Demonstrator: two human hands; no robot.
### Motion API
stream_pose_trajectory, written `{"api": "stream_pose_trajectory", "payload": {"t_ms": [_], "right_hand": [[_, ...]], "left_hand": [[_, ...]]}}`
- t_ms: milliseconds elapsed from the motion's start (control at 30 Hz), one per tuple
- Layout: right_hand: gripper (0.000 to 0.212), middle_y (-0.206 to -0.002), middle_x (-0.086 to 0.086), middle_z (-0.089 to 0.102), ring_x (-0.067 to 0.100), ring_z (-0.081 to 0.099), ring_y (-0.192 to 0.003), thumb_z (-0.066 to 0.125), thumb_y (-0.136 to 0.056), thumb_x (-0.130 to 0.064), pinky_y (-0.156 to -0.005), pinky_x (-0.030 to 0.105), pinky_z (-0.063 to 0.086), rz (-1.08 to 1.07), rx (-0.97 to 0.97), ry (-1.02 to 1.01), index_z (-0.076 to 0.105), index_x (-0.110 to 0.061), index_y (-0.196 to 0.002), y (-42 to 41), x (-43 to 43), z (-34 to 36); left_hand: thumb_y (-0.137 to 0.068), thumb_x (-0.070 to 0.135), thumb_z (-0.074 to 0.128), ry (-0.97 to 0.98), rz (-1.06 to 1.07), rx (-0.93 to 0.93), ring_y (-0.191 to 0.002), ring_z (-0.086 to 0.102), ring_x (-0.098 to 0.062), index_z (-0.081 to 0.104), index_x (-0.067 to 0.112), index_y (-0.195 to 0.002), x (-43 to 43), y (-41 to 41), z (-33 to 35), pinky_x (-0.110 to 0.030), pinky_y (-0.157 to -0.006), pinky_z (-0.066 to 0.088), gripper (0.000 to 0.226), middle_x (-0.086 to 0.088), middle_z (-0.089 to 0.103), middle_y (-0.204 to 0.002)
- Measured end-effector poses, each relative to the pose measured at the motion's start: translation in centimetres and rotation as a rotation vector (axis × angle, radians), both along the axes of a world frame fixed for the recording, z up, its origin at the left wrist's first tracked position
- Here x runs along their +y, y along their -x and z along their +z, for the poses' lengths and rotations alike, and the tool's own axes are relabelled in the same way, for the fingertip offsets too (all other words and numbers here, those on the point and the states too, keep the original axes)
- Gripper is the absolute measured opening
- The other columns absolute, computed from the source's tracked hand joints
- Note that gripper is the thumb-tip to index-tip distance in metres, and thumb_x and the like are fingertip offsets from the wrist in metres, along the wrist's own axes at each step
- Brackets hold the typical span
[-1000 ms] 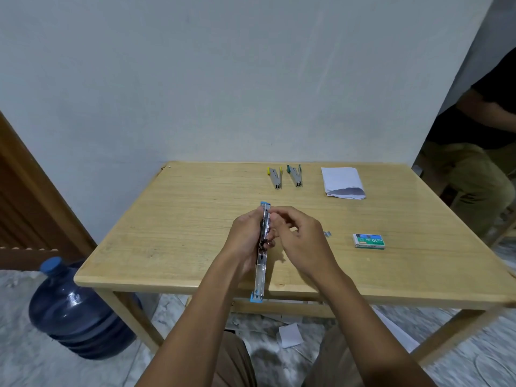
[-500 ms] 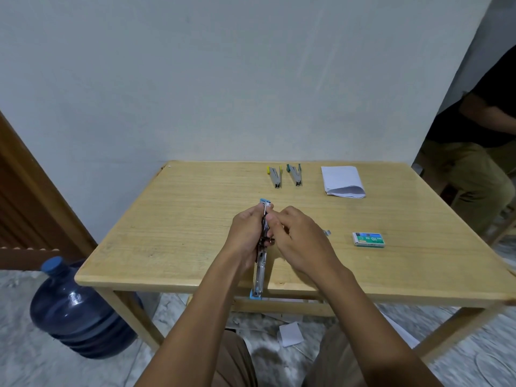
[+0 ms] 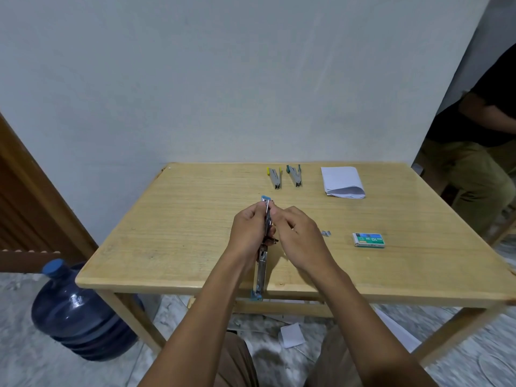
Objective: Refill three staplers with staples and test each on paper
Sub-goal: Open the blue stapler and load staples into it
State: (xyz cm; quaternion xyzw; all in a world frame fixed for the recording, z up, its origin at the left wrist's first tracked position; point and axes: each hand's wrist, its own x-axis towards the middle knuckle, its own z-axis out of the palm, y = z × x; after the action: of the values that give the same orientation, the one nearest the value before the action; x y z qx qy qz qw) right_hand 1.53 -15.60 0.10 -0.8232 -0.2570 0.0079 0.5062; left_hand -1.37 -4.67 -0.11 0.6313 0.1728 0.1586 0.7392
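Water bottle (image 3: 81,311): large, blue, on the floor at lower left of the frame, beside the desk leg.
Desk (image 3: 173,236): pale wood, set against the wall, fills the middle of the frame.
Left hand (image 3: 248,233): centre of frame, above the desk's near half. Grip closed round the middle of the blue stapler from its left side.
Blue stapler (image 3: 262,272): swung open into one long line, blue tip up by the fingers, the other blue end down past the desk's near edge.
Yellow stapler (image 3: 275,178): lying at the far edge of the desk.
Green stapler (image 3: 294,177): just right of the yellow one, apart from it.
Right hand (image 3: 300,241): fingers curled, grip pinching at the blue stapler's upper arm. Cannot tell whether staples sit between the fingertips.
Loose staples (image 3: 326,233): short strip on the desk, right of the right hand.
Folded paper (image 3: 342,181): white, far right part of the desk.
Staple box (image 3: 369,240): green and white, right of the loose staples.
Second person (image 3: 480,152): seated at right edge of frame.
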Motion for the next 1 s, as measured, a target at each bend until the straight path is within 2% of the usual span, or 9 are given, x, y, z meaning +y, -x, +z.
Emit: {"api": "stream_pose_trajectory", "payload": {"t_ms": [133, 233, 300, 467, 567, 700, 800, 867, 1000], "right_hand": [[0.043, -0.081, -0.008, 0.054, 0.007, 0.057, -0.077, 0.040, -0.100, -0.053, -0.073, 0.036, 0.048, 0.021, 0.049, -0.032, 0.069, -0.027, -0.084, 0.1, 0.0, 0.4], [0.042, -0.069, -0.008, 0.050, 0.001, 0.048, -0.058, 0.045, -0.100, -0.048, -0.062, 0.029, 0.038, 0.020, 0.162, -0.151, 0.063, -0.038, -0.063, 0.1, 0.0, 1.0], [0.044, -0.069, -0.008, 0.051, 0.003, 0.048, -0.059, 0.046, -0.101, -0.045, -0.062, 0.029, 0.037, 0.024, 0.177, -0.146, 0.062, -0.043, -0.060, 0.1, 0.0, 1.2], [0.040, -0.074, -0.005, 0.056, 0.010, 0.054, -0.068, 0.048, -0.100, -0.040, -0.067, 0.031, 0.042, 0.027, 0.238, -0.150, 0.068, -0.013, -0.079, -0.1, 0.2, 1.1], [0.042, -0.072, -0.003, 0.057, 0.010, 0.053, -0.065, 0.049, -0.100, -0.041, -0.065, 0.029, 0.042, 0.015, 0.227, -0.149, 0.062, -0.015, -0.070, 0.1, 0.2, 0.9], [0.042, -0.076, -0.001, 0.059, 0.013, 0.055, -0.070, 0.046, -0.101, -0.041, -0.065, 0.030, 0.041, 0.025, 0.169, -0.089, 0.069, -0.011, -0.082, 0.4, 0.0, 0.6], [0.046, -0.081, 0.007, 0.063, 0.021, 0.059, -0.075, 0.045, -0.101, -0.041, -0.073, 0.039, 0.047, 0.029, 0.138, -0.065, 0.068, -0.008, -0.080, 0.7, 0.0, 0.6], [0.048, -0.085, 0.012, 0.065, 0.026, 0.061, -0.079, 0.044, -0.101, -0.041, -0.078, 0.043, 0.049, 0.024, 0.131, -0.064, 0.067, -0.004, -0.080, 0.7, 0.0, 0.5], [0.049, -0.086, 0.011, 0.068, 0.026, 0.063, -0.079, 0.043, -0.100, -0.043, -0.076, 0.043, 0.050, 0.017, 0.131, -0.045, 0.066, -0.008, -0.075, 0.8, -0.3, 0.2]], "left_hand": [[-0.104, 0.029, 0.045, -0.051, 0.021, -0.009, -0.057, 0.046, -0.018, 0.067, 0.000, -0.093, 0.1, 0.0, -0.2, -0.023, -0.046, 0.040, 0.038, -0.012, 0.051, -0.069], [-0.105, 0.027, 0.043, -0.090, 0.027, -0.020, -0.049, 0.043, -0.014, 0.068, 0.006, -0.085, 0.1, -0.1, -0.2, -0.022, -0.042, 0.041, 0.039, -0.005, 0.045, -0.058], [-0.105, 0.027, 0.043, -0.097, 0.024, -0.023, -0.049, 0.043, -0.013, 0.070, 0.009, -0.083, 0.1, -0.1, -0.3, -0.022, -0.043, 0.043, 0.039, -0.004, 0.044, -0.058], [-0.105, 0.028, 0.043, -0.094, 0.017, -0.011, -0.049, 0.045, -0.012, 0.068, 0.002, -0.089, 0.3, -0.1, -0.5, -0.023, -0.045, 0.041, 0.040, -0.003, 0.049, -0.057], [-0.105, 0.029, 0.043, -0.078, 0.013, -0.006, -0.050, 0.045, -0.013, 0.069, 0.003, -0.088, 0.3, 0.0, -0.6, -0.024, -0.046, 0.041, 0.040, -0.008, 0.050, -0.062], [-0.104, 0.030, 0.046, -0.043, 0.009, -0.001, -0.048, 0.046, -0.011, 0.072, 0.013, -0.079, 0.2, 0.1, -0.8, -0.023, -0.045, 0.042, 0.040, -0.001, 0.052, -0.057], [-0.104, 0.027, 0.046, 0.012, 0.016, 0.005, -0.047, 0.045, -0.012, 0.069, 0.004, -0.085, 0.2, 0.0, -0.8, -0.022, -0.044, 0.042, 0.038, -0.002, 0.050, -0.056], [-0.104, 0.025, 0.045, 0.045, 0.015, 0.012, -0.045, 0.045, -0.012, 0.070, 0.006, -0.086, 0.0, -0.1, -0.8, -0.021, -0.043, 0.042, 0.036, -0.002, 0.050, -0.054], [-0.105, 0.026, 0.044, 0.051, 0.022, 0.061, -0.043, 0.047, -0.011, 0.069, 0.006, -0.091, 0.0, -0.2, -0.6, -0.022, -0.044, 0.042, 0.035, -0.001, 0.053, -0.050]]}}
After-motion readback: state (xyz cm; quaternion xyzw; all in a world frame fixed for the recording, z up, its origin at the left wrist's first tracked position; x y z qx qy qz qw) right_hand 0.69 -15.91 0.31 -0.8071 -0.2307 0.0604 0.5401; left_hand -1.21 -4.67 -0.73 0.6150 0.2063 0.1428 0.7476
